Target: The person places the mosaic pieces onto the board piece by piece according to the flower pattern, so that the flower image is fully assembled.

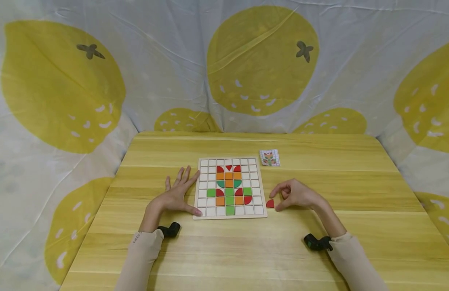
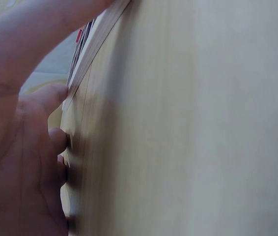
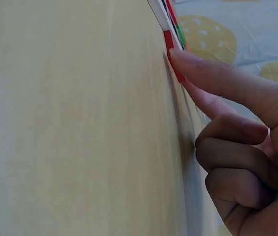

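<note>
Head view: left hand (image 1: 175,195) lies flat, steadying the board (image 1: 229,188); right hand (image 1: 296,195) touches a red piece (image 1: 270,203) (card (image 1: 269,157) behind), grip loose.

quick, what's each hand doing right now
Left hand: open, straight fingers resting against the left edge of the puzzle board.
Right hand: fingers curled, fingertip touching the red piece on the table; not gripping it.

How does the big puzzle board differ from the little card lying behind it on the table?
The board is much larger than the card. The board is a wooden-framed grid holding coloured tiles; the card looks flat and printed. The board lies near the person, with the left hand against its left edge; the card lies farther back, untouched. Both seem to show a similar red, orange and green flower pattern on a white grid.
</note>
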`<state>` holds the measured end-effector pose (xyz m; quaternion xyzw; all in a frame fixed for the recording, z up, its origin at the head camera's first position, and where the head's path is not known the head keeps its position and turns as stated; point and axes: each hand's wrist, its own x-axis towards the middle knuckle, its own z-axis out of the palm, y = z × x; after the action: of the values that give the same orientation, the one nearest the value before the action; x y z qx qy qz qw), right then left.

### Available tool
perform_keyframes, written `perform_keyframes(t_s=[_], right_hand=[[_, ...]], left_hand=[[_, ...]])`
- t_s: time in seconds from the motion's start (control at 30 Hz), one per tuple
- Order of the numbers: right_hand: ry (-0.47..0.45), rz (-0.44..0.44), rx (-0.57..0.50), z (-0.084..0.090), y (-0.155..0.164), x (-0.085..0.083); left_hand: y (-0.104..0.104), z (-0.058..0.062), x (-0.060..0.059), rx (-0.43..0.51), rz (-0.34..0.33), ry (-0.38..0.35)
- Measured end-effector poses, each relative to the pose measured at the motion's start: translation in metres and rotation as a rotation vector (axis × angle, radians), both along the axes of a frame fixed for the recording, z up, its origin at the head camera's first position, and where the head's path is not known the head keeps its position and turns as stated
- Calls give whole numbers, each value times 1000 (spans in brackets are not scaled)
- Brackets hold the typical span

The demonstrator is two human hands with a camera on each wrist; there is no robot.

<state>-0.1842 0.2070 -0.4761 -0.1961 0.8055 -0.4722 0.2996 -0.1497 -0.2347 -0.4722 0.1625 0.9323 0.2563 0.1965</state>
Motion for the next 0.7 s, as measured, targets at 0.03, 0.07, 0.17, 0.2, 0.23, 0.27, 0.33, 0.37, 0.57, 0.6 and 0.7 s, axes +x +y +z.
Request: perform_keyframes(t_s=[0.03, 0.07, 0.17, 0.2, 0.23, 0.27, 0.33, 0.37, 0.57, 0.6, 0.7], right_hand=[[1, 5, 0, 0, -1, 0], [-2, 3, 5, 0, -1, 0], [1, -19, 16, -1, -4, 0], [2, -34, 22, -1, -4, -1], [7, -54, 27, -1, -5, -1], [14, -72, 27, -1, -6, -1], [28, -104, 19, -1, -8, -3], [32, -118, 17, -1, -8, -3], [37, -144, 19, 0, -10, -4], [40, -139, 27, 0, -10, -4], [40, -114, 34, -1, -12, -3]], left_hand=[[0, 0, 0, 0, 0, 0], [0, -1, 0, 0, 1, 0], [0, -1, 0, 0, 1, -1], [0, -2, 0, 0, 1, -1], [0, -2, 0, 0, 2, 1], [0, -2, 0, 0, 2, 1], [0, -2, 0, -1, 2, 2], [0, -2, 0, -1, 2, 3], [0, -2, -1, -1, 0, 7], [0, -2, -1, -2, 0, 7], [1, -3, -1, -4, 2, 7]])
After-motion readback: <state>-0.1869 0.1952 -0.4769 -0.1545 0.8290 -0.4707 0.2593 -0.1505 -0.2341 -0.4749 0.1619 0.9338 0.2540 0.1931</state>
